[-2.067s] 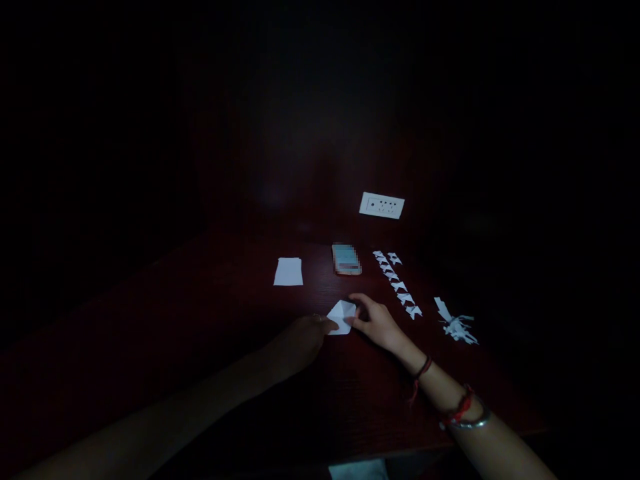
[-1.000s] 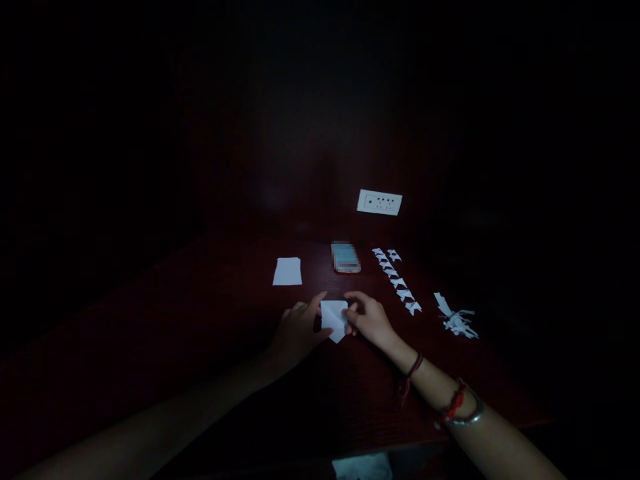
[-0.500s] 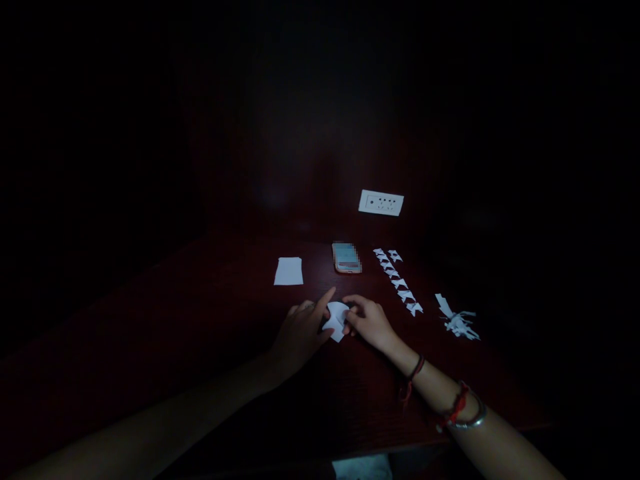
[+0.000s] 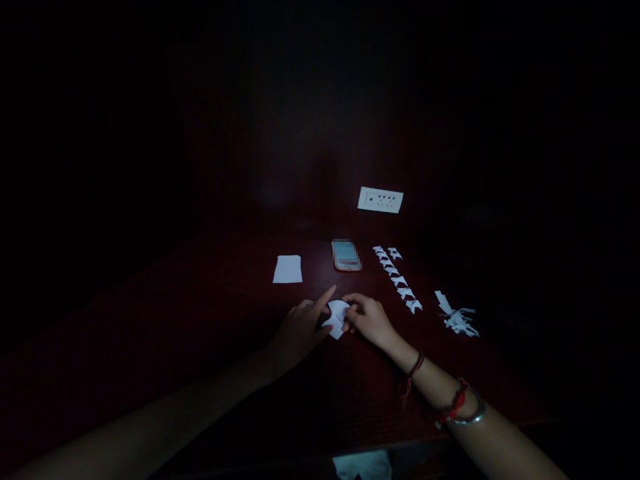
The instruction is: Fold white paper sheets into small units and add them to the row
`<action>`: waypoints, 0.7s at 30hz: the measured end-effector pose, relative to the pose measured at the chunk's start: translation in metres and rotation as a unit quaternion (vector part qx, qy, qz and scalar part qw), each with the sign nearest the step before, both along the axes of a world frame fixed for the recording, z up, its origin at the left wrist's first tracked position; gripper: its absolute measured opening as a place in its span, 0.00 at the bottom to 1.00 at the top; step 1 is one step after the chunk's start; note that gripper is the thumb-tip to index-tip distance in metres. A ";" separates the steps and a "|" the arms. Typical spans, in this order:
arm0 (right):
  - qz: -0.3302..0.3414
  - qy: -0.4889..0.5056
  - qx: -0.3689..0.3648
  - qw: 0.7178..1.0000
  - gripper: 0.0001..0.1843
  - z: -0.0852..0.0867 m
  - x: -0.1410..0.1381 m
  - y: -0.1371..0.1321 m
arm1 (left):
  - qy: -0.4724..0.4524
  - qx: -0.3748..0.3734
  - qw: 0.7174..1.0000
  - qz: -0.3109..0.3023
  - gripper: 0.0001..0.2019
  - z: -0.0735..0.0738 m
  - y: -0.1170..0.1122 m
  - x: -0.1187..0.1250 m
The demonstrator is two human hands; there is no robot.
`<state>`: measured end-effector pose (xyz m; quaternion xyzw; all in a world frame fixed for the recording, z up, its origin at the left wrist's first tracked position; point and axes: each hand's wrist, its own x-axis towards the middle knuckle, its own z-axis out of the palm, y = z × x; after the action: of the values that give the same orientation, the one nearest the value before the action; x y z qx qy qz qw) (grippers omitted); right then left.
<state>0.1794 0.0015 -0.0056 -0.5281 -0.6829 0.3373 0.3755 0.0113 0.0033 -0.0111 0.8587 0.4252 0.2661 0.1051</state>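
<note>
Between my hands, a small piece of white paper [image 4: 338, 319] stands bent into a curve just above or on the dark red table. My left hand [image 4: 303, 331] grips its left side, thumb on the near part, index finger stretched out past it. My right hand [image 4: 367, 320] pinches the right edge with bent fingers. Some fingertips are hidden behind the paper. Beyond my left hand lies a flat sheet of white paper [image 4: 288, 269]. A row of small folded paper pieces [image 4: 399, 281] runs away from me at the right.
A phone [image 4: 346, 255] lies behind my hands, its screen lit. One folded piece [image 4: 395, 253] sits beside the row's far end. Paper strips [image 4: 459, 320] are heaped at the right. A white wall socket [image 4: 381, 199] is above the dark red table [image 4: 225, 287].
The whole view has shifted very slightly. Both hands keep nearly the same hold on the bent paper, and the other things lie as before.
</note>
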 end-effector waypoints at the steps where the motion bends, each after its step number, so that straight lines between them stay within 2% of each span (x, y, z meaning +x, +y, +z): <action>1: -0.002 -0.002 0.001 1.000 0.15 0.001 0.000 0.000 | 0.012 0.005 1.000 -0.003 0.32 0.002 -0.001 0.000; 6: 0.010 -0.009 0.000 1.000 0.12 0.003 0.001 -0.002 | 0.078 0.044 0.996 0.006 0.32 0.008 -0.007 0.001; 11: 0.015 0.006 -0.008 1.000 0.14 0.002 0.001 -0.002 | 0.088 0.049 0.995 0.015 0.31 0.006 -0.005 0.000; 18: 0.016 0.047 -0.024 0.998 0.11 -0.001 0.000 0.001 | 0.078 0.064 0.995 0.002 0.15 0.002 -0.002 -0.002; 21: 0.017 0.052 -0.034 0.998 0.09 -0.003 0.001 0.002 | 0.082 0.066 0.994 0.003 0.12 0.003 -0.004 -0.002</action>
<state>0.1801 0.0037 -0.0084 -0.5103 -0.6596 0.3940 0.3863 0.0092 -0.0005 -0.0085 0.8812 0.4168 0.2225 0.0122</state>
